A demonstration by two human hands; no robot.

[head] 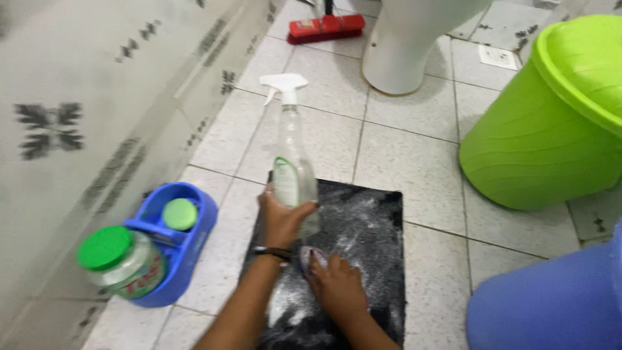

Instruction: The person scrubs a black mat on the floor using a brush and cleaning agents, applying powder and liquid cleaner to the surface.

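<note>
the left hand [282, 217] has its grip closed around the lower body of a clear plastic spray bottle with a white trigger head [293, 152], holding it upright with the nozzle pointing left; a dark band sits on that wrist. just beside it, the right hand [337, 285] presses down on a small bluish scrubbing pad [310, 256], fingers curled over it so the grip is closed on the pad, most of which is hidden under the hand. both hands work over a black rectangular floor mat dusted with white powder or foam [366, 227], which lies flat on the pale speckled tiled floor [402, 155].

left of the mat, against the patterned wall, stands a blue plastic caddy [194, 240] holding a container with a round green lid [179, 214], and in front of it a clear jar with a green screw cap [120, 259]. to the right sits a lime green plastic bin [551, 129], with a blue plastic tub [551, 304] nearer the camera. farther back are the white base of a toilet [405, 45] and a red brush head [326, 28].
</note>
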